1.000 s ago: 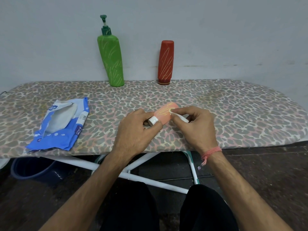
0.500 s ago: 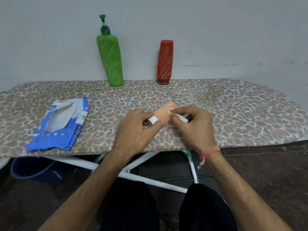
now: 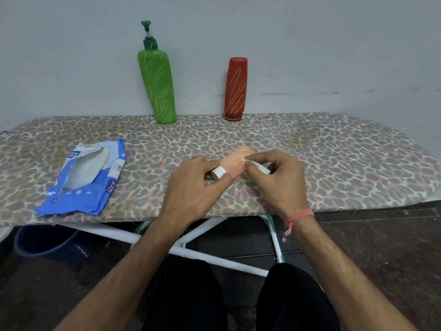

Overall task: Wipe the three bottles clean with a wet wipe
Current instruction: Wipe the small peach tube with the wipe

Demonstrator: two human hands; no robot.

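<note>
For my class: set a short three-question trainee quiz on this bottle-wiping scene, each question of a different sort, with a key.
1. True or false: the green pump bottle lies on its side.
2. Which bottle does the left hand hold? A) red bottle B) pink bottle C) green pump bottle
3. Fill in: the right hand pinches a white ____ against the pink bottle.

Key
1. False; it stands at the back of the ironing board, near the wall.
2. B, held near its white cap.
3. Wipe; the blue wipes pack lies open to the left.

light: dim, even, soft | shadows: faint | focus: sharp | edges: wide-angle bowing
</note>
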